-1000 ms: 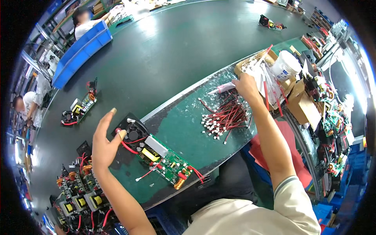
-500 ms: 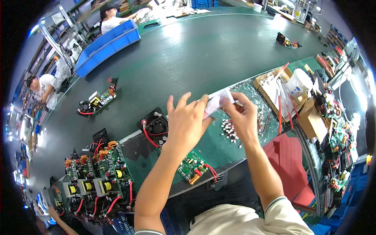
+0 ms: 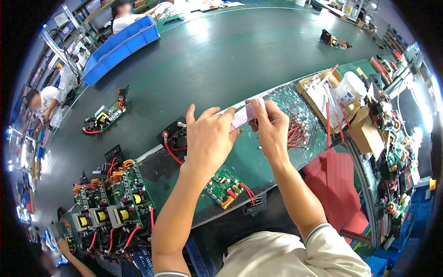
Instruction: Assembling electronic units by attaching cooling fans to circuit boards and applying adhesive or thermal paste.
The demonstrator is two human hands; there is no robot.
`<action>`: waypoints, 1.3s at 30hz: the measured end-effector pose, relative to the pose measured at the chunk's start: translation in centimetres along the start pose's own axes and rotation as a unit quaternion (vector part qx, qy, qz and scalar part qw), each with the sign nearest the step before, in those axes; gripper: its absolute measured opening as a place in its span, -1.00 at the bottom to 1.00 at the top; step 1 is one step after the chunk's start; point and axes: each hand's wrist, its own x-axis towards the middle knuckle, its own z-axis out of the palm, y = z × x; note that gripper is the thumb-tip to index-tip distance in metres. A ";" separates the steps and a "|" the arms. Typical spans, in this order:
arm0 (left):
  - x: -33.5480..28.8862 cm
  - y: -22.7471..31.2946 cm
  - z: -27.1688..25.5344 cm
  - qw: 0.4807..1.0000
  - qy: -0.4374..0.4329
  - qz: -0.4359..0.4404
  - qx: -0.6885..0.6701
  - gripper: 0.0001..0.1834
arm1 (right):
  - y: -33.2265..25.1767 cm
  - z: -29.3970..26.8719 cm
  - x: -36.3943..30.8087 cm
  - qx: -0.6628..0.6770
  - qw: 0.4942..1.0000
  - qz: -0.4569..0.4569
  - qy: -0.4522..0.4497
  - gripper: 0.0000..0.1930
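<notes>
A white paper strip with pinkish print [image 3: 241,118], which looks like a strip of labels, is stretched between my hands above the bench. My left hand [image 3: 208,141] grips its left end between thumb and index finger, the other fingers raised. My right hand [image 3: 273,131] pinches the right end with the thumb on top. Under my left hand lies a green circuit board [image 3: 222,182] with red leads, joined to a black fan housing [image 3: 179,140] that my fingers partly hide. Thin red wires [image 3: 299,133] lie in a bunch beyond my right hand.
Several upright circuit board assemblies [image 3: 110,203] crowd the left. A single assembly [image 3: 107,113] lies on the dark belt near a blue bin [image 3: 121,51]. At right are a cardboard tray [image 3: 307,87], white bucket [image 3: 350,87] and red sheets [image 3: 330,189]. Other people work at left.
The strip has turned so its printed face shows more flatly. My right hand has shifted left with its thumb now on top, uncovering more red wires. The whole view has shifted slightly.
</notes>
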 end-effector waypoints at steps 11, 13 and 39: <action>0.0 0.5 -0.4 0.997 0.041 0.015 -0.062 -0.62 | -0.8 0.1 -0.6 0.106 0.994 0.033 -0.026 -0.65; 0.1 0.3 -0.7 0.997 0.025 0.015 -0.069 -0.64 | -0.6 0.3 -0.6 0.157 0.984 0.069 -0.046 -0.63; -6.1 -9.1 3.1 0.967 0.148 -0.209 0.008 -0.38 | 8.3 0.8 -0.3 0.110 0.947 0.286 -0.093 -0.58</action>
